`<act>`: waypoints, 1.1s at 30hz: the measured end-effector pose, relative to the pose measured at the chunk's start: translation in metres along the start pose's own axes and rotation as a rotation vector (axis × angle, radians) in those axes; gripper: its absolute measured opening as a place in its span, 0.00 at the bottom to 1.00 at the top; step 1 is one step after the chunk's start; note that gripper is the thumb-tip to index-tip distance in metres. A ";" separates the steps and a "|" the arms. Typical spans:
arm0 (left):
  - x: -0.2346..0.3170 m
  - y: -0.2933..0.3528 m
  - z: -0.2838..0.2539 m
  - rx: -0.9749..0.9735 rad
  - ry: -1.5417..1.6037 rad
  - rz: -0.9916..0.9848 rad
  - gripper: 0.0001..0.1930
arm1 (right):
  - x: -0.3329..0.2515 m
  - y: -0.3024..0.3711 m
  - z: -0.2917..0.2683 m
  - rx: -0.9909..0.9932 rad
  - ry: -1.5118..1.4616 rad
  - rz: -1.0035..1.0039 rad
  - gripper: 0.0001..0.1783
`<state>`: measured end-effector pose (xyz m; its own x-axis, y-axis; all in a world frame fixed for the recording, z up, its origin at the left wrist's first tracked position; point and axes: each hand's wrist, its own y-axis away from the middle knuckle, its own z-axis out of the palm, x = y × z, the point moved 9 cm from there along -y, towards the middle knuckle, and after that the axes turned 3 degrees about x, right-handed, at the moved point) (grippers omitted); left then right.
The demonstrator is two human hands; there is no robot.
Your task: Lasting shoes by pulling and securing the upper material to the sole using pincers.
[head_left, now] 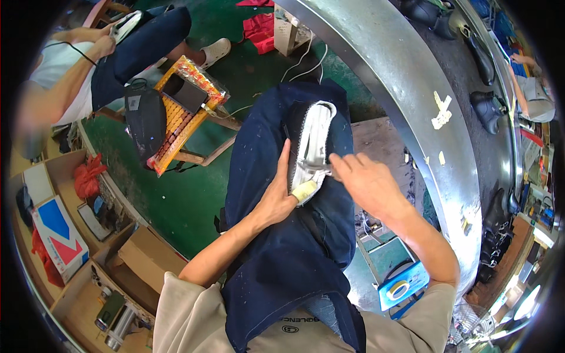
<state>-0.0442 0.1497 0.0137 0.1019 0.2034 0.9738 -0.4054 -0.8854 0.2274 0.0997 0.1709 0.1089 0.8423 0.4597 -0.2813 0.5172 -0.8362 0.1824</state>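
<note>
A black shoe upper with a white underside (pixel 318 129) and a toothed, stitched-looking edge lies lengthwise on my lap, over a dark blue apron (pixel 259 159). My left hand (pixel 279 193) grips its near end, index finger stretched along the left side. Yellow wrapping (pixel 304 190) covers the left thumb, which presses on the white surface. The fingers of my right hand (pixel 368 181) close round a metal hand tool (pixel 313 165). Its bright end lies over the white underside, just beyond the left thumb; its exact kind is unclear.
A curved metal bench edge (pixel 412 88) runs along my right, with black shoes (pixel 487 112) beyond. At left, a stool (pixel 187 126) carries a phone (pixel 185 95); a co-worker (pixel 76 76) sits behind it. Wooden bins (pixel 65 162) stand lower left. A blue tray (pixel 405 285) lies lower right.
</note>
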 end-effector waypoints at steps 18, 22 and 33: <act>-0.054 0.026 0.020 0.094 1.036 -0.679 0.29 | -0.031 -0.001 0.035 -0.208 -0.359 0.268 0.17; -0.055 0.019 0.013 0.006 1.133 -0.664 0.31 | -0.035 0.001 0.063 -0.071 -0.469 0.383 0.15; -0.073 0.016 0.004 0.111 0.618 -0.584 0.24 | -0.041 0.041 0.099 -0.160 -1.244 0.833 0.19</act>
<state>-0.0546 0.1193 -0.0536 -0.2595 0.8023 0.5375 -0.3473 -0.5969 0.7232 0.0715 0.0878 0.0342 0.2751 -0.7257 -0.6306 0.0486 -0.6446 0.7630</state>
